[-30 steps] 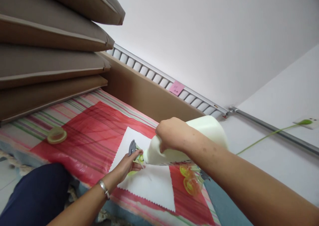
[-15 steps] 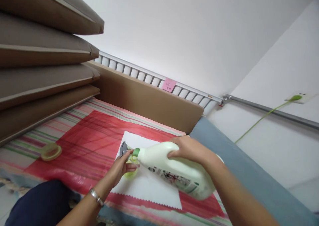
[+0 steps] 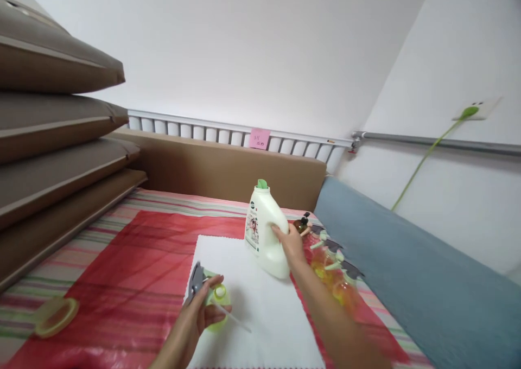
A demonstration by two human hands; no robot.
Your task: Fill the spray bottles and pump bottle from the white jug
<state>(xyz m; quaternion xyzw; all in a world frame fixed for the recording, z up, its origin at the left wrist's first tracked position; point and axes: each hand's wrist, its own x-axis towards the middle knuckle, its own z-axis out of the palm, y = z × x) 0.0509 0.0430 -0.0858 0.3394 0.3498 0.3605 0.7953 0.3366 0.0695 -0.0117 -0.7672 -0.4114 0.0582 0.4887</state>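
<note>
My right hand (image 3: pixel 291 244) is closed round the handle of a large pale green detergent jug (image 3: pixel 260 258). The jug is upright but slightly tilted, uncapped, with a green spout showing at its neck. It is over the right part of a white sheet (image 3: pixel 268 315) with scalloped edges. My left hand (image 3: pixel 203 306) is closed round a small yellow-green bottle (image 3: pixel 221 323) whose round mouth is open. A pump head with a grey wing-like piece (image 3: pixel 197 279) is in the same hand, its clear dip tube (image 3: pixel 238 321) sticking out to the right.
Several coloured pump bottles (image 3: pixel 325 263) stand right of the jug, partly behind my right forearm. A yellowish roll of tape (image 3: pixel 57 317) lies at the left on red plastic sheeting (image 3: pixel 134 282). Stacked cushions (image 3: pixel 61 125) rise at the left; a brown board (image 3: pixel 211 168) runs along the back.
The jug has gone from lying tilted over the small bottle to nearly upright, moved away to the right. My left hand stays on the small bottle. The view has shifted, revealing the pump bottles.
</note>
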